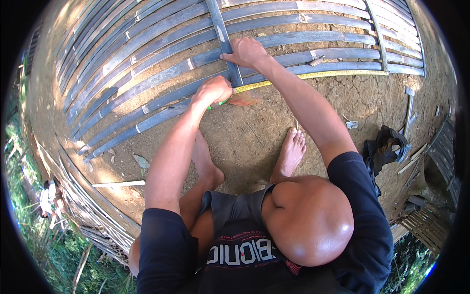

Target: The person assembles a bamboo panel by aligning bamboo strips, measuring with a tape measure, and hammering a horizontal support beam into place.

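My left hand (215, 89) is closed around a tape measure; only green bits of its case (223, 102) show past the fingers. From there the yellow tape blade (313, 75) runs right along the near edge of a bamboo slat panel, as far as another crosspiece (376, 36). My right hand (246, 51) grips a grey bamboo crosspiece (218, 24) a little above its near end, thumb toward its left edge. This crosspiece lies over the long bamboo slats (171, 71), and its near end sits beside my left hand.
A brown dry leaf (245, 99) lies under the tape. On the right are a hammer-like tool (409, 105), a dark crumpled bag (384, 147) and bamboo pieces. My bare feet (290, 152) stand on cracked soil. Bamboo strips (93, 206) and greenery border the left.
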{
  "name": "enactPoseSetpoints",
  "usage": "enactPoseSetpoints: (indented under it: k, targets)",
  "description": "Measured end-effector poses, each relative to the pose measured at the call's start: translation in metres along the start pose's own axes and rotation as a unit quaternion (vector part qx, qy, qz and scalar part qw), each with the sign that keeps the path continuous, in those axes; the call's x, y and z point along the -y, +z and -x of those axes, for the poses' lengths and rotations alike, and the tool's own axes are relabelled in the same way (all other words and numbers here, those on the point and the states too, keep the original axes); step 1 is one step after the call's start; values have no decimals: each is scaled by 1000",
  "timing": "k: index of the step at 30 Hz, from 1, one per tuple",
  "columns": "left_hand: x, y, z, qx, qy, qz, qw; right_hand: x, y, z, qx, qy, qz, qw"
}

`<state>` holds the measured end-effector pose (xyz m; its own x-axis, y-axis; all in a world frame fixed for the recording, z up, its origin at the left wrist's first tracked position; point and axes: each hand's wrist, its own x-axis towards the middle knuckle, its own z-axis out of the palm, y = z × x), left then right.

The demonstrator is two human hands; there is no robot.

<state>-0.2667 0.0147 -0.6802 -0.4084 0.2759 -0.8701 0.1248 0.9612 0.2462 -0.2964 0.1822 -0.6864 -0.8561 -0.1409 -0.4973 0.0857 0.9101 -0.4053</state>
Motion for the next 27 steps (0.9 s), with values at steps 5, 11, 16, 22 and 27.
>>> enactPoseSetpoints:
  k: [5,11,16,22,27]
  targets:
    - [2,1,-6,13,-4,-14,1000,0,-1,1,-2,-8,-1,1000]
    - [-1,0,0,-1,10,-10,1000,2,-5,4,8,0,-7,1000]
    - [-5,-2,6,-8,16,-6,1000,1,-4,6,1,2,2,1000]
    - [6,4,2,-21,24,19,999,4,-3,4,0,1,4,1000]
    - [10,3,4,-32,34,31,998,7,-3,3,3,5,1,1000]
